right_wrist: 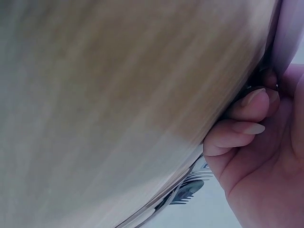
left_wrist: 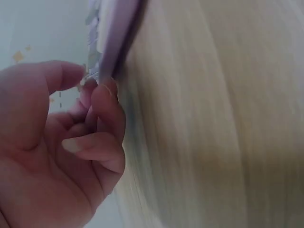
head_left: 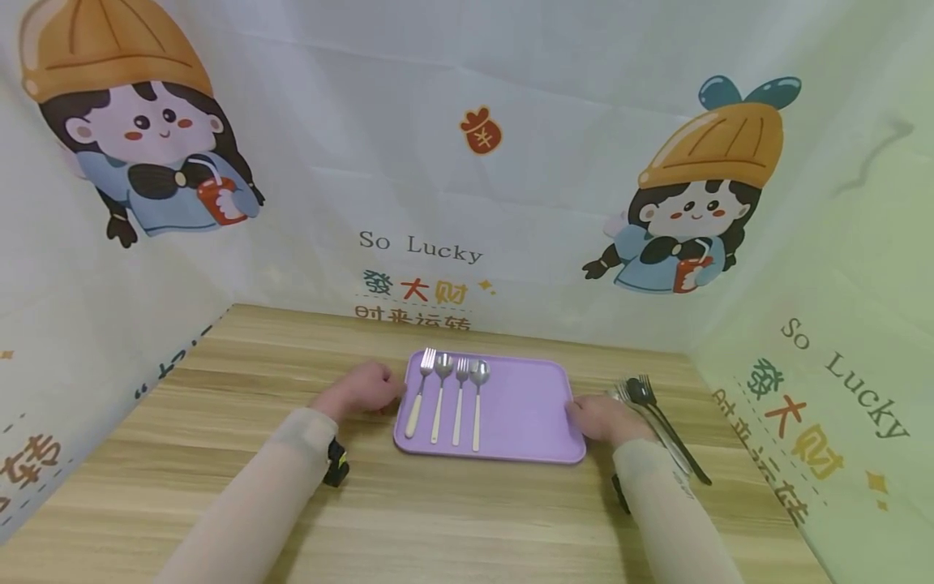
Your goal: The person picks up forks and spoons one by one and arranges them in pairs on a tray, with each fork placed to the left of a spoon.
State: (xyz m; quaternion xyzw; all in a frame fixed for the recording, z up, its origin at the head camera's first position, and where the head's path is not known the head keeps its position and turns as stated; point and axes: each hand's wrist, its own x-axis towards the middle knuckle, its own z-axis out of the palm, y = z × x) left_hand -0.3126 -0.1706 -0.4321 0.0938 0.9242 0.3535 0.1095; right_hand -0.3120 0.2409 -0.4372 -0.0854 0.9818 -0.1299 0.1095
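A purple tray [head_left: 525, 405] lies on the wooden table. On its left part stand side by side a white-handled fork [head_left: 413, 414], a spoon [head_left: 438, 405], a smaller fork [head_left: 459, 405] and another spoon [head_left: 477, 405], heads toward the back. My left hand [head_left: 368, 388] pinches the tray's left edge; in the left wrist view its thumb and curled fingers [left_wrist: 107, 102] meet at the rim. At the opposite edge my right hand [head_left: 601, 416] grips the tray, fingers [right_wrist: 247, 107] curled low against the table and the thumb mostly hidden.
Right of the tray, beside my right wrist, lie loose cutlery pieces: a black spoon [head_left: 639, 392], a dark fork [head_left: 646, 388] and a silver fork [head_left: 660, 430]. A printed cloth [head_left: 540, 235] hangs round the back and sides of the wooden table [head_left: 452, 519].
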